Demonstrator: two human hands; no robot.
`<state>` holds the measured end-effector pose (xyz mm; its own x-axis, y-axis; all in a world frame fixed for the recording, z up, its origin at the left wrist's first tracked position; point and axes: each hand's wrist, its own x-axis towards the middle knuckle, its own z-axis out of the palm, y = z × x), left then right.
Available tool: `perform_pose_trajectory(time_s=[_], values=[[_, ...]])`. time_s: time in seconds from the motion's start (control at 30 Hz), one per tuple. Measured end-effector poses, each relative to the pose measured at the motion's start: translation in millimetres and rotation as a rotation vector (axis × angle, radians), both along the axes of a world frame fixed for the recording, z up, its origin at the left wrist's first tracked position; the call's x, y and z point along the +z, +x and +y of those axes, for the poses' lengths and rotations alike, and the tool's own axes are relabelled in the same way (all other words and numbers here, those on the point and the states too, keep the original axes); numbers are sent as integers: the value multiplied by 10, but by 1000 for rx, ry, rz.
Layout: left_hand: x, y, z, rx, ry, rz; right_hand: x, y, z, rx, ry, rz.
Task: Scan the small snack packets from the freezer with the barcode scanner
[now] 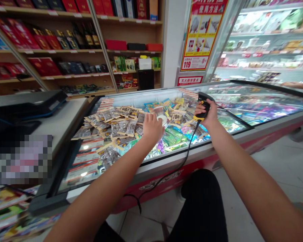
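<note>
My right hand (pixel 209 113) grips a black and yellow barcode scanner (pixel 203 104), holding it upright above the glass top of a chest freezer. From its base a black cable (pixel 190 144) runs down over the freezer's front edge. My left hand (pixel 153 127) is closed at the side of a clear plastic container (pixel 159 110) with a whitish round part; the fingertips are partly hidden. Around both hands lie many small snack packets (pixel 123 126) in clear and tan wrapping. One packet with dark characters (pixel 176 117) sits between the two hands.
The chest freezer (pixel 176 160) has a pale front rim and red side. A counter (pixel 73 111) with a dark machine (pixel 27 104) adjoins it at left. Shelves of boxes and bottles (pixel 87 37) stand behind, a lit display cooler (pixel 267 47) at right. Another person's arm (pixel 296 85) shows far right.
</note>
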<state>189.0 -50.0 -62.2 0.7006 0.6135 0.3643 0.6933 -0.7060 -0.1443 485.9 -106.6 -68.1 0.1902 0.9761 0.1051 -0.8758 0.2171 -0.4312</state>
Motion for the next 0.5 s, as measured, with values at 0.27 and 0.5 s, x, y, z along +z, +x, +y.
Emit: perform_pose_trajectory(time_s=[0.27, 0.5], values=[[39, 619, 3, -54, -295, -97, -14, -15, 16, -18, -25, -66], [-8, 803, 56, -55, -422, -363, -8, 3, -14, 77, -20, -222]])
